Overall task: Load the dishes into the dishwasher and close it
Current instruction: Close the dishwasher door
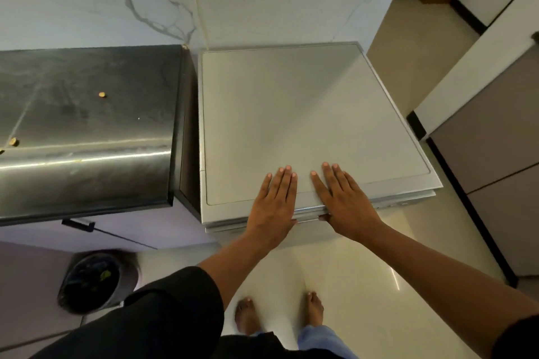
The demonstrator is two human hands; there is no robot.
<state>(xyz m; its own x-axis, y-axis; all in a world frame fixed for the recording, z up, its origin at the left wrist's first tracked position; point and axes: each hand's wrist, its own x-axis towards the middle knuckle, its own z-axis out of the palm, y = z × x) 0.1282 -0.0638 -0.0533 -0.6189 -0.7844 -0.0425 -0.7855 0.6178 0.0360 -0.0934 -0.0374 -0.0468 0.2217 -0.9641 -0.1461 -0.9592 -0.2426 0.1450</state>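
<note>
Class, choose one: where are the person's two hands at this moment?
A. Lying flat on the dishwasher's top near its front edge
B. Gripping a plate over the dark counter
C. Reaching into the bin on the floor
A: the left hand and right hand lie flat, fingers straight, on the dishwasher top.

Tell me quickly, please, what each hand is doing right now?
Left hand: open, fingers straight, flat on the dishwasher top, holding nothing.
Right hand: open, fingers straight, flat on the same top, holding nothing.
</note>
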